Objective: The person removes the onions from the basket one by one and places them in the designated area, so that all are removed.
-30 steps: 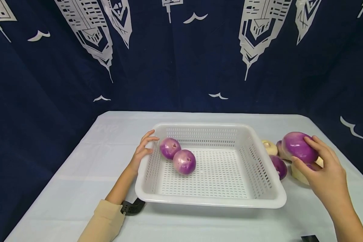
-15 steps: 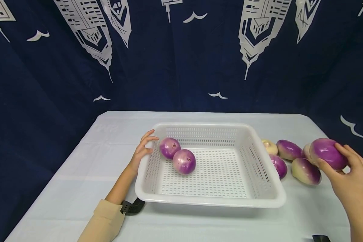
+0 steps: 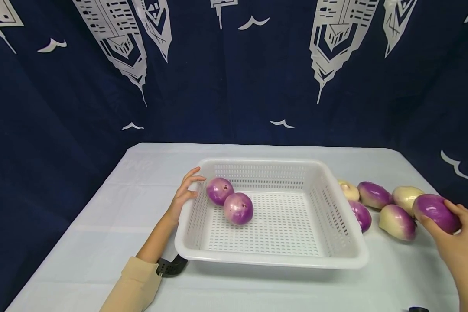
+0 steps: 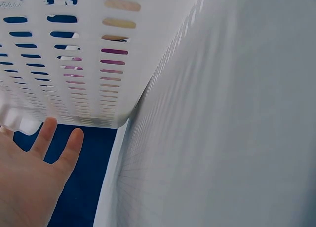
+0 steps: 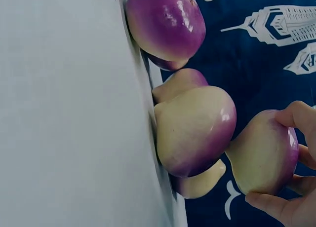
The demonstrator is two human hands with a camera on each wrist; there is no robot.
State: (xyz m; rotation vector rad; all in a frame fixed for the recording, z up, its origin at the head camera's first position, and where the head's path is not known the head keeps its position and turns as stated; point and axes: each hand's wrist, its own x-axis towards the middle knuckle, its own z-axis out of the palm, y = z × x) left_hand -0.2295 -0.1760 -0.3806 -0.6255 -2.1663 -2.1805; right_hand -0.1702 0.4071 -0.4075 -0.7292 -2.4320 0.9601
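My right hand [image 3: 462, 242] grips a purple-and-white turnip [image 3: 437, 213] at the far right, thumb on one side and fingers on the other. In the right wrist view this turnip [image 5: 261, 155] appears raised off the table, beside several others. Pale end up front, one turnip [image 3: 398, 222] lies just left of it, and a whitish one [image 3: 406, 197] is behind. My left hand [image 3: 182, 195] touches the left rim of a white perforated basket [image 3: 269, 260] with fingers loosely extended. Two turnips [image 3: 238, 209] sit inside the basket on its left side.
More turnips [image 3: 374, 194] lie against and near the basket's right side, partly hidden by its wall. A white cloth covers the table [image 3: 148, 173]. Behind hangs a dark blue curtain [image 3: 226, 95] with white building prints.
The right hand has carried its turnip rightward and lower, away from the basket, uncovering the turnips that were behind it. The left hand and the basket stay where they were.
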